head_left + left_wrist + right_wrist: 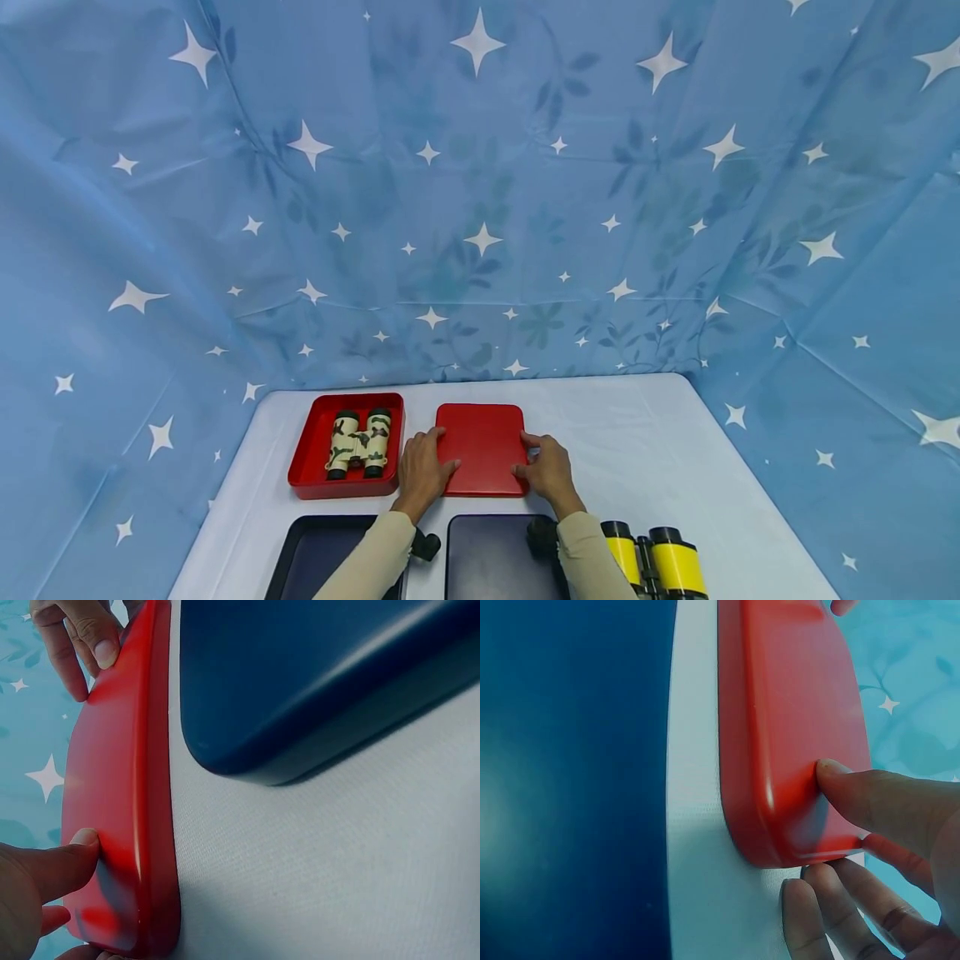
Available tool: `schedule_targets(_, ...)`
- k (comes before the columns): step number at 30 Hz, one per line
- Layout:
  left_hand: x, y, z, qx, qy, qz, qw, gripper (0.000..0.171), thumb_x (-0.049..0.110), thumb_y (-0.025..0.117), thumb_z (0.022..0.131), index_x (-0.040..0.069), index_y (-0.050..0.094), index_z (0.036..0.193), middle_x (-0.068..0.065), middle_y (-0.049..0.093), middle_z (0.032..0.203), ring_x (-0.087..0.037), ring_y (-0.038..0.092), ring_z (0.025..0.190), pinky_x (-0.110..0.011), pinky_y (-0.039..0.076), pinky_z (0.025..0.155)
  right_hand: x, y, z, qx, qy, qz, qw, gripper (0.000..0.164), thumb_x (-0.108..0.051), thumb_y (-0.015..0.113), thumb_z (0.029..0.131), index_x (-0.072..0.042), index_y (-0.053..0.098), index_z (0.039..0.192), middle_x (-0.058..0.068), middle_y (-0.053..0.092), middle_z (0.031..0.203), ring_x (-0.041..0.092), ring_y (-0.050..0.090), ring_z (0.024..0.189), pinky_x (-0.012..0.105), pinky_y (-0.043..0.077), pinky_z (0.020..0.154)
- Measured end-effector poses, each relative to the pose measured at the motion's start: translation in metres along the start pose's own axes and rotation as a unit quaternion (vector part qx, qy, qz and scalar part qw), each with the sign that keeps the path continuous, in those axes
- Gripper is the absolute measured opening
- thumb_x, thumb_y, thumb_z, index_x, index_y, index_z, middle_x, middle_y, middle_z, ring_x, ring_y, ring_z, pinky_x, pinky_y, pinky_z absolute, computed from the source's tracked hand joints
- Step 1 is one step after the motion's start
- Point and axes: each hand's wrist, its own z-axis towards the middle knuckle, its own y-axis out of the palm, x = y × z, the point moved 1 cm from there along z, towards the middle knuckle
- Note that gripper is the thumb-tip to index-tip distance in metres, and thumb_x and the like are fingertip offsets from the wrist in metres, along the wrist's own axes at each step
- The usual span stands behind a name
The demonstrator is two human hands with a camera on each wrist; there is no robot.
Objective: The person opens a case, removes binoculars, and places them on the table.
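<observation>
A red rectangular lid with rounded corners lies flat side up on the white table. At its left edge my left hand grips it, the thumb on the top face. My right hand holds the opposite edge; in the right wrist view its thumb presses the top near the corner and the other fingers are at the side. Left of the lid sits an open red box, with camouflage-patterned binoculars lying in it.
Closer to me are a dark navy tray and a flat navy lid, partly covered by my forearms. Yellow-and-black binoculars stand at the front right. A blue star-patterned curtain surrounds the white table.
</observation>
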Motion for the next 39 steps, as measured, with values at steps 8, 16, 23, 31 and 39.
schedule_targets(8, 0.000, -0.001, -0.001, -0.004, -0.002, -0.002, 1.0000, 0.070, 0.028, 0.089, 0.073, 0.013, 0.059, 0.135, -0.012, 0.063, 0.122, -0.028, 0.058, 0.109, -0.049, 0.052, 0.094, -0.003, 0.000, 0.001, 0.000, 0.018, -0.005, 1.000, 0.068, -0.006, 0.088, 0.071, -0.012, 0.064, 0.134, 0.015, 0.063, 0.117, 0.018, 0.054, 0.076, 0.026, 0.050, 0.055)
schedule_targets(16, -0.002, 0.000, 0.001, -0.009, -0.008, 0.002, 0.9999, 0.073, 0.029, 0.089, 0.073, 0.013, 0.058, 0.137, -0.012, 0.062, 0.123, -0.027, 0.057, 0.109, -0.048, 0.052, 0.094, -0.003, 0.002, 0.003, -0.001, 0.017, -0.013, 1.000, 0.069, -0.006, 0.088, 0.070, -0.012, 0.064, 0.134, 0.017, 0.062, 0.121, 0.018, 0.054, 0.077, 0.026, 0.051, 0.057)
schedule_targets(23, -0.001, 0.000, 0.003, -0.028, -0.020, 0.009, 0.9994, 0.076, 0.029, 0.089, 0.073, 0.013, 0.056, 0.139, -0.014, 0.058, 0.122, -0.027, 0.055, 0.109, -0.047, 0.054, 0.090, -0.004, 0.004, 0.004, 0.004, 0.011, -0.028, 1.000, 0.070, -0.004, 0.088, 0.069, -0.014, 0.064, 0.134, 0.016, 0.062, 0.120, 0.017, 0.055, 0.076, 0.025, 0.050, 0.056)
schedule_targets(31, -0.004, -0.005, 0.006, -0.027, -0.006, -0.004, 0.9996, 0.076, 0.027, 0.086, 0.076, 0.010, 0.052, 0.142, -0.017, 0.055, 0.127, -0.030, 0.052, 0.115, -0.049, 0.050, 0.097, -0.013, 0.006, 0.006, 0.034, -0.010, -0.078, 0.996, 0.072, -0.012, 0.092, 0.066, -0.015, 0.065, 0.134, 0.014, 0.063, 0.119, 0.022, 0.060, 0.093, 0.035, 0.059, 0.074)
schedule_targets(39, -0.001, -0.015, 0.007, -0.024, 0.031, -0.025, 0.9989, 0.074, 0.026, 0.084, 0.079, 0.013, 0.051, 0.144, -0.013, 0.055, 0.127, -0.028, 0.052, 0.114, -0.048, 0.051, 0.096, -0.031, 0.008, 0.004, 0.047, -0.053, -0.081, 0.994, 0.071, -0.012, 0.091, 0.068, -0.015, 0.064, 0.134, 0.016, 0.063, 0.119, 0.029, 0.060, 0.107, 0.046, 0.058, 0.086)
